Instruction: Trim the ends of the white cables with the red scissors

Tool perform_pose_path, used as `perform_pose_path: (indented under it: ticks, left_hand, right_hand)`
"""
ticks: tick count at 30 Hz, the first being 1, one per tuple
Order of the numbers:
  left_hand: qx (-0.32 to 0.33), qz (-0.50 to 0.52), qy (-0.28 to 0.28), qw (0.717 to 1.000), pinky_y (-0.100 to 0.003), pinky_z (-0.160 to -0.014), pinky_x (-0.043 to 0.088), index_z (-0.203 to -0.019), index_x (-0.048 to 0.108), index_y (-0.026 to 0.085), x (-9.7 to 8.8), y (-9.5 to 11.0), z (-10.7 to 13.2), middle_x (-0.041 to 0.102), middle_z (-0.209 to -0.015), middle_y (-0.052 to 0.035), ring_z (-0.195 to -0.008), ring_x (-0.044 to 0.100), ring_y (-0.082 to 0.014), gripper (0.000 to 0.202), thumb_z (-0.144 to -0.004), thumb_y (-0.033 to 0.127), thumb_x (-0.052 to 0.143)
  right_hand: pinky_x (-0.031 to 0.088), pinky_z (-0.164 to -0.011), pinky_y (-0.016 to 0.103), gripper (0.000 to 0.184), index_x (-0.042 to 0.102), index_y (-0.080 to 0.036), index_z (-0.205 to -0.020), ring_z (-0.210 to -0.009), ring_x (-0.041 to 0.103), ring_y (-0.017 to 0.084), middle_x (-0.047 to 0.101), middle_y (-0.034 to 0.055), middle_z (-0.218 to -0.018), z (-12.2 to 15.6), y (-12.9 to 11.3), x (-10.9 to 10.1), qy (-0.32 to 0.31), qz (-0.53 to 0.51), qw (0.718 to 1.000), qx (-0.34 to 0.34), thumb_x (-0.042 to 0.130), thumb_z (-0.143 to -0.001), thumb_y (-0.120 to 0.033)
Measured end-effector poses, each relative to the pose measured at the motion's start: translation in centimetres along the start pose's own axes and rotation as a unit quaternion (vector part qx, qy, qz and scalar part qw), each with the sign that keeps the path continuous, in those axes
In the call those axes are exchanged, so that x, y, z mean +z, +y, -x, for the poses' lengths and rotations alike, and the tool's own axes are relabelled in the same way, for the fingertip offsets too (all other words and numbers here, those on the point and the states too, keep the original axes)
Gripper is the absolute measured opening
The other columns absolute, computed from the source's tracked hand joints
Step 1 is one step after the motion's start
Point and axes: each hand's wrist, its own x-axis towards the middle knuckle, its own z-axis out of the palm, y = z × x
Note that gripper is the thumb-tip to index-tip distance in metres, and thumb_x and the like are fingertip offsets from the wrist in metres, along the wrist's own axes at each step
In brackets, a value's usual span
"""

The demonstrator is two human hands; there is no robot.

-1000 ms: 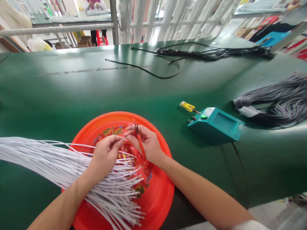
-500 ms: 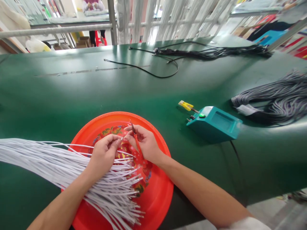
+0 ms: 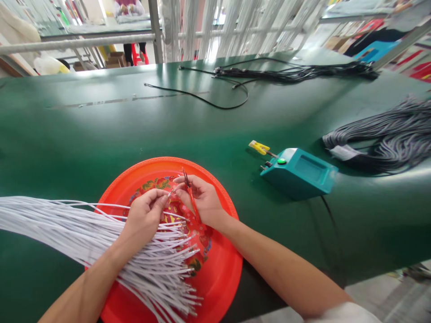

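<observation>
Both hands meet over a round red plate [image 3: 222,273] with a flower pattern, at the near edge of a green table. My left hand [image 3: 145,215] pinches the tip of one white cable between thumb and fingers. A large bundle of white cables [image 3: 67,224] fans in from the left, its ends lying across the plate. My right hand [image 3: 202,199] is closed round small red-handled snips [image 3: 191,197], whose dark blades point up next to the pinched cable tip.
A teal box [image 3: 299,172] with a green button and a yellow clip [image 3: 258,146] stands to the right. A grey cable bundle [image 3: 384,139] lies at far right. Black cables [image 3: 296,74] lie along the far edge. Behind hang white cords on a metal frame.
The hands have barely moved; the snips tilted slightly left from a second ago. The view has drifted a little, shifting the table's things leftward.
</observation>
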Motion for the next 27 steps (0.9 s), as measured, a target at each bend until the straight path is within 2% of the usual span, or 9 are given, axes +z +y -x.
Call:
perform_pose_path:
  ticks: [10, 18, 27]
  left_hand:
    - [0.001, -0.026, -0.009, 1.0, -0.02, -0.045, 0.034, -0.083, 0.06, 0.014, -0.03, -0.27, 0.08, 0.05, -0.059, 0.0017, -0.049, 0.04, -0.0082, 0.026, -0.08, 0.038, 0.053]
    - [0.012, 0.0, 0.006, 1.0, -0.019, -0.045, 0.036, -0.082, 0.059, 0.014, -0.01, -0.2, -0.04, 0.048, -0.057, 0.0025, -0.048, 0.042, -0.0083, 0.025, -0.078, 0.038, 0.054]
    - [0.017, -0.014, 0.005, 1.0, -0.019, -0.046, 0.036, -0.08, 0.059, 0.013, 0.01, 0.02, -0.05, 0.049, -0.055, 0.0025, -0.048, 0.042, -0.0082, 0.024, -0.078, 0.036, 0.053]
  right_hand:
    - [0.049, -0.069, 0.026, 0.026, 0.061, -0.021, -0.099, -0.07, 0.057, 0.01, 0.063, -0.0001, -0.081, 0.17, 0.34, -0.06, -0.018, 0.025, 0.999, -0.007, 0.064, -0.074, -0.024]
    - [0.05, -0.072, 0.028, 0.026, 0.061, -0.021, -0.1, -0.084, 0.061, 0.014, 0.066, 0.0042, -0.097, 0.08, 0.36, -0.1, -0.007, 0.051, 0.999, 0.006, 0.061, -0.075, -0.026]
    - [0.049, -0.071, 0.027, 0.024, 0.061, -0.022, -0.099, -0.072, 0.059, 0.01, 0.064, 0.0002, -0.084, 0.04, 0.53, -0.03, 0.0, 0.022, 1.0, -0.006, 0.061, -0.075, -0.024]
